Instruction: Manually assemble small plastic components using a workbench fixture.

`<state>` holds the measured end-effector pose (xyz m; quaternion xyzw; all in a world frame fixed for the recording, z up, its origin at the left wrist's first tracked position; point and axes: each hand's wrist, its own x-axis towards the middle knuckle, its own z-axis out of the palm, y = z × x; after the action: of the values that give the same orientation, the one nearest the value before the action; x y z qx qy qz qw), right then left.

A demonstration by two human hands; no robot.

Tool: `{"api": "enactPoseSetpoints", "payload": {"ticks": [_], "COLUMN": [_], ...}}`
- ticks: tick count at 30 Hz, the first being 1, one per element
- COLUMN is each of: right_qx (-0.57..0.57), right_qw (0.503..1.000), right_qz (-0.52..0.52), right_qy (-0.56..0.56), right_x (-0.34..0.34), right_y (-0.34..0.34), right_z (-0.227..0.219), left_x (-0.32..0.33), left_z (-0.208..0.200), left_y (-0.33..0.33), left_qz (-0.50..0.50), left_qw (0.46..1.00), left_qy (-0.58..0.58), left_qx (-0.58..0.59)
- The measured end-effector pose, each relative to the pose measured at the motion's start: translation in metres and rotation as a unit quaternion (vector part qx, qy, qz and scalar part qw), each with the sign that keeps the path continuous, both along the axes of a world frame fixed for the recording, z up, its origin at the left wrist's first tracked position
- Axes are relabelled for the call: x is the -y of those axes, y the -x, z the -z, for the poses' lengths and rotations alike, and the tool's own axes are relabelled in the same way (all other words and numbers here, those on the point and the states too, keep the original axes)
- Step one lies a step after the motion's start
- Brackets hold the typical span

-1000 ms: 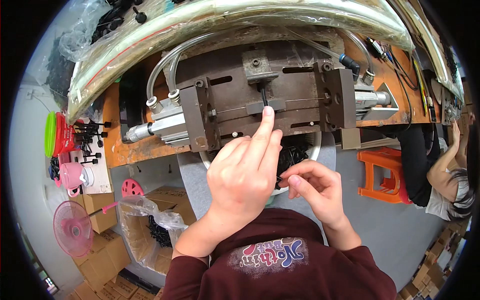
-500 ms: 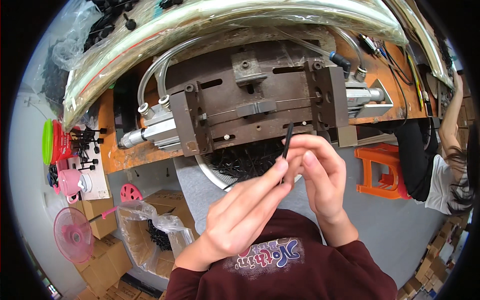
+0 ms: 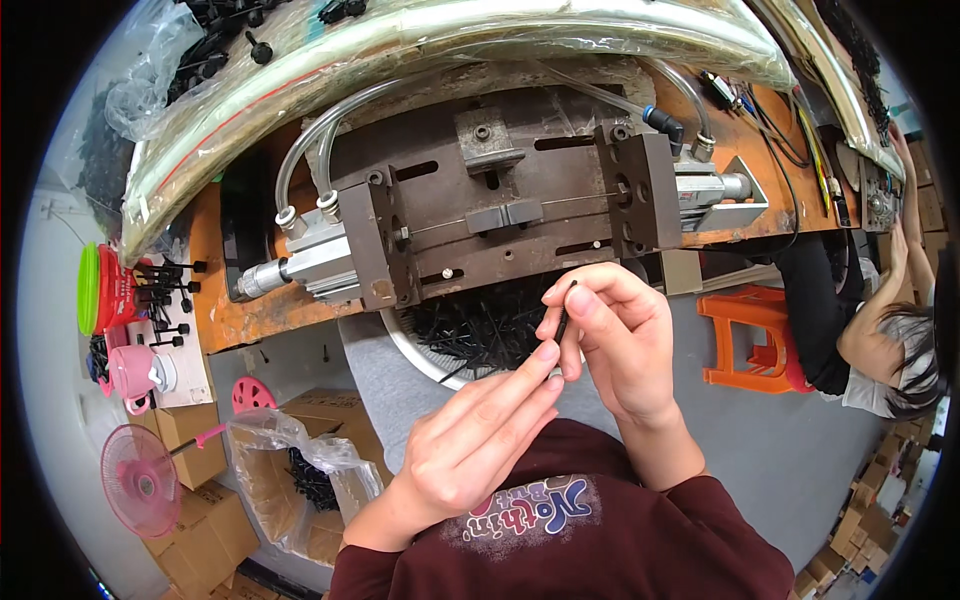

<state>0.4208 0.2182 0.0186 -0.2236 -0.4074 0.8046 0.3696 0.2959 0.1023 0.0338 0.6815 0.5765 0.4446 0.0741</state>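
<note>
A brown metal fixture (image 3: 435, 195) is spanning the wooden bench (image 3: 222, 322); an orange stool (image 3: 745, 312) is standing rightward. The hands are partly hiding a white basket (image 3: 408, 350) holding black parts (image 3: 470, 328); a plastic-lined carton (image 3: 262, 462) is holding more. Over the basket, the right hand (image 3: 630, 350) is pinching a thin black rod (image 3: 562, 322); the left hand (image 3: 465, 435) is reaching its lower end, grip unclear to me.

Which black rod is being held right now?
The single rod pinched in the right hand; the other rods nearby lie jumbled in the white tub.

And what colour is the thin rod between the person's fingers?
The thin rod is black, best seen in the head view, the only one here.
</note>
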Motion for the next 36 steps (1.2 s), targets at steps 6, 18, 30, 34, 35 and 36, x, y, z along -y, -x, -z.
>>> {"api": "enactPoseSetpoints", "payload": {"ticks": [6,18,30,34,35,36], "right_qx": [0.012,-0.015,0.057,0.163,0.179,0.195], "right_qw": [0.960,0.993,0.987,0.946,0.937,0.928], "right_qz": [0.093,0.007,0.057,0.127,0.130,0.134], "right_qy": [-0.265,-0.119,-0.140,-0.250,-0.269,-0.287], "right_x": [0.002,-0.005,-0.006,0.001,0.003,0.005], "right_y": [0.004,0.001,0.007,-0.007,-0.011,-0.014], "right_z": [0.012,0.011,0.008,0.009,0.011,0.014], "left_x": [0.002,0.000,-0.021,-0.037,-0.041,-0.044], "left_z": [0.002,0.005,0.009,0.011,0.013,0.014], "left_y": [-0.001,0.001,0.003,0.009,0.011,0.012], "left_qz": [-0.002,-0.007,-0.064,-0.124,-0.132,-0.138], "left_qw": [1.000,1.000,0.997,0.987,0.985,0.982], "left_qy": [-0.012,-0.024,-0.039,-0.028,-0.022,-0.016], "left_qx": [-0.001,-0.010,-0.020,-0.097,-0.111,-0.126]}}
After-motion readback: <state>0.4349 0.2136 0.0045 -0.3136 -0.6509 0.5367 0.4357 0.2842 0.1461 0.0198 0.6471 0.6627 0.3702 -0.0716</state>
